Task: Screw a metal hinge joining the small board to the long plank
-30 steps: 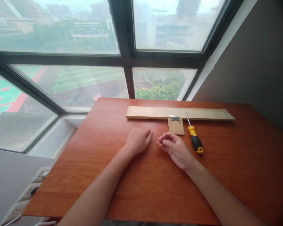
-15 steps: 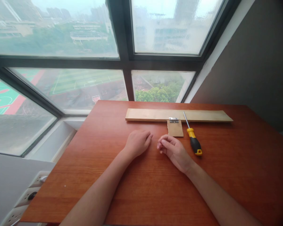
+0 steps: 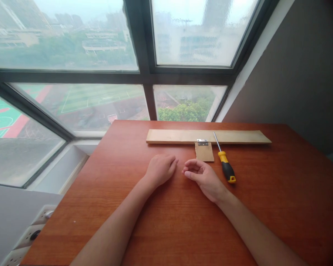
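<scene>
My left hand [image 3: 161,170] rests on the table, back upward, its fingers curled in and nothing showing in it. Just to its right is my right hand [image 3: 204,178], turned on its side. Its fingers bend loosely, with a gap between them and the thumb, and it holds nothing. Beyond the right hand lies a small wooden piece [image 3: 204,153], joined by a metal hinge [image 3: 202,142] to a long wooden board [image 3: 172,136]. A yellow and black screwdriver [image 3: 226,168] lies right of that hand, its shaft tip over the board.
The brown wooden table [image 3: 100,221] reaches to a window [image 3: 97,76] with dark frames. Wall sockets [image 3: 34,234] sit low at the left. A grey wall [image 3: 299,81] slants along the right side.
My right hand has loosened: its thumb has come away from the fingers, leaving a gap. My left hand stays in place. The view has shifted slightly.
</scene>
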Available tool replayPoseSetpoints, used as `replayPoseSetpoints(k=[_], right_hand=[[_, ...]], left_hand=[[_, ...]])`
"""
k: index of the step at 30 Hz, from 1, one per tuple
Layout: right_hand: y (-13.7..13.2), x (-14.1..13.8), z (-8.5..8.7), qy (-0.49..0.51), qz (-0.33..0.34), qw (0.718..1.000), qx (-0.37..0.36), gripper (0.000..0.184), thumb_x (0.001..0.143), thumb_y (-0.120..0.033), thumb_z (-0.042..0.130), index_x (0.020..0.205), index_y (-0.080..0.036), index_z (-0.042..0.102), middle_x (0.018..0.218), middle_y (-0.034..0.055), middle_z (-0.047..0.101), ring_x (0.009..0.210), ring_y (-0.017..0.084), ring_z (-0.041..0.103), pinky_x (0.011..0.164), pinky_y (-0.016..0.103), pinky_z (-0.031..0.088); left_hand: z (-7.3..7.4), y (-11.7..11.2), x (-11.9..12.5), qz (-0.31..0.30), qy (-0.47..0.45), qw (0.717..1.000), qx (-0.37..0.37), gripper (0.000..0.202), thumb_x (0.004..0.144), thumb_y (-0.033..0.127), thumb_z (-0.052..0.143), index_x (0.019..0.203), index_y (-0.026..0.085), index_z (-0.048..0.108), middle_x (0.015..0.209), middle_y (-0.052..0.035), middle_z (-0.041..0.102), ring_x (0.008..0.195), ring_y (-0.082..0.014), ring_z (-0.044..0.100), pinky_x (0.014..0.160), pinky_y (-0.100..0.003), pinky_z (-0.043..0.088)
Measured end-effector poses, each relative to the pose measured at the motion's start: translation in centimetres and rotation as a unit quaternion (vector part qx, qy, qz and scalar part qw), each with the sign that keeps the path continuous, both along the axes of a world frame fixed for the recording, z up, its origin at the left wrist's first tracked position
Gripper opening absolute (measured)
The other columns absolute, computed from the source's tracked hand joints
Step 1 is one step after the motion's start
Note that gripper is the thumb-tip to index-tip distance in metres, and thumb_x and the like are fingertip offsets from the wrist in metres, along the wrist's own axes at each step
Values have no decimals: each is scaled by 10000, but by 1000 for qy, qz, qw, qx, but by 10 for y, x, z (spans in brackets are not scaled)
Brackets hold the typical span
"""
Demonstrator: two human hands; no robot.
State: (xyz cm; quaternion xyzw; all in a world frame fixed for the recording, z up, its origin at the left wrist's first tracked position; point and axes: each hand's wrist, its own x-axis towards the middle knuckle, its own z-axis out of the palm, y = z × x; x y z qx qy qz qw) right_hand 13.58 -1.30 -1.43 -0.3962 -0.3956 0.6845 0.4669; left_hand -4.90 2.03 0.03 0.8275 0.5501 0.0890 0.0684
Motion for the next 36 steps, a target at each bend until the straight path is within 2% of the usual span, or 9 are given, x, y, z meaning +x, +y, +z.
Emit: replayPoseSetpoints(k=[8, 13, 17, 20, 23, 25, 36], right_hand=[[0, 2, 3, 4, 26, 1000, 3, 267, 633, -218, 830, 861, -215, 691, 829, -8, 683, 810, 117, 606, 796, 259, 468], [0, 3, 5, -10, 56, 998, -7, 220, 687, -252, 804, 866, -195, 690, 765, -18, 648, 678, 87, 565, 573, 197, 408], [1, 6, 7, -4, 67, 997, -35, 211, 770, -370, 736, 784, -173, 660, 713, -2, 637, 597, 80, 552, 509, 198, 366], [2, 9, 10, 12, 71, 996, -53, 301, 825, -452, 653, 741, -163, 638, 684, 14, 623, 585, 91, 553, 512, 213, 369], [2, 11, 13, 21, 69, 996, -60, 196, 773, -346, 716, 856, -183, 646, 733, -2, 630, 631, 89, 563, 559, 208, 389], [2, 12, 14, 19, 71, 995, -63, 205, 749, -290, 732, 904, -193, 640, 751, -10, 632, 641, 87, 562, 570, 205, 390], [4, 14, 13, -1, 84, 994, -70, 185, 761, -298, 716, 872, -169, 644, 744, 6, 639, 643, 87, 551, 586, 213, 385]], left_hand=[[-1, 0, -1, -1, -10, 1000, 2, 372, 973, 363, 360, 745, 207, 609, 748, -57, 671, 694, -190, 583, 605, -285, 305], [-2, 0, -2, -9, -10, 1000, 11, 372, 974, 355, 353, 727, 206, 590, 731, -50, 664, 683, -188, 580, 591, -290, 290], [0, 0, -2, -10, -10, 1000, 4, 376, 975, 358, 350, 728, 204, 588, 731, -52, 665, 683, -186, 580, 587, -288, 291], [1, 0, -1, -8, -7, 1000, -2, 377, 977, 360, 350, 740, 201, 596, 744, -56, 669, 691, -185, 584, 591, -285, 295], [1, -1, -1, -10, -2, 1000, 1, 372, 976, 358, 353, 745, 199, 598, 751, -56, 669, 696, -185, 583, 594, -287, 295], [0, -1, -1, -11, -3, 1000, 2, 365, 972, 355, 360, 739, 199, 593, 747, -52, 666, 687, -183, 576, 589, -288, 290], [-3, 0, -3, -8, -23, 1000, 0, 363, 968, 356, 359, 721, 198, 572, 739, -48, 658, 667, -175, 551, 580, -286, 272]])
